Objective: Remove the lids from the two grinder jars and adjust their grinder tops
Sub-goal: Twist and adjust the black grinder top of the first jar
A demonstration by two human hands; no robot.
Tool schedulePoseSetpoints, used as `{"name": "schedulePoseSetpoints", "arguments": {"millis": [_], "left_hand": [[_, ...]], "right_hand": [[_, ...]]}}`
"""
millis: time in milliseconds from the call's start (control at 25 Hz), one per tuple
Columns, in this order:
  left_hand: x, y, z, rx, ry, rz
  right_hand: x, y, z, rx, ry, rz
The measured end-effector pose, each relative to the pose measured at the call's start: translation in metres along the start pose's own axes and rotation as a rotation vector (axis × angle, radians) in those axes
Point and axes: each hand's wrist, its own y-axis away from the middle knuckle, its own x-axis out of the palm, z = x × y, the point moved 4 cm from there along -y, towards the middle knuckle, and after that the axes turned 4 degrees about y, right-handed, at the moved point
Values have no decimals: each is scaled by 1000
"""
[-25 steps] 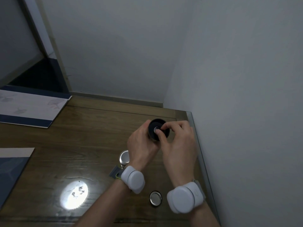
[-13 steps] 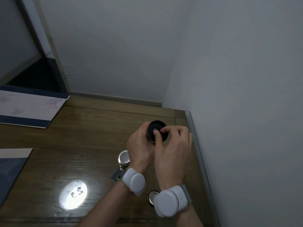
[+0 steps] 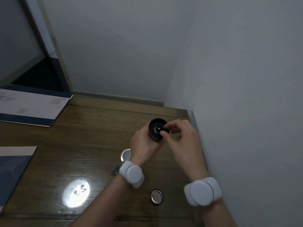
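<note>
A dark grinder jar (image 3: pixel 155 129) stands near the table's far right corner with its black grinder top facing up and no lid on it. My left hand (image 3: pixel 144 145) grips the jar's body from the left. My right hand (image 3: pixel 182 138) pinches the small silver knob in the middle of the grinder top with thumb and forefinger. A second jar with a silver lid (image 3: pixel 126 155) stands just behind my left wrist, partly hidden. A loose round silver lid (image 3: pixel 156 196) lies on the table between my forearms.
The brown wooden table (image 3: pixel 82 145) meets a grey wall on the right and at the back. A white and blue booklet (image 3: pixel 32 107) lies at the far left, another (image 3: pixel 13 169) at the left edge. A bright lamp reflection (image 3: pixel 76 192) shines near the front.
My right hand has turned on the knob, its wrist swinging out to the right. The lid on the table shows fully again. My left hand keeps its grip on the jar.
</note>
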Motion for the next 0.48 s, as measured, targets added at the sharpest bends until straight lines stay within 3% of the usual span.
{"name": "schedulePoseSetpoints", "arguments": {"millis": [200,480], "left_hand": [[5,-2,1,12,-89,93],[5,3,-1,42,-117,94]], "right_hand": [[-8,-8,-4,-7,98,54],[-8,-3,0,6,187,16]]}}
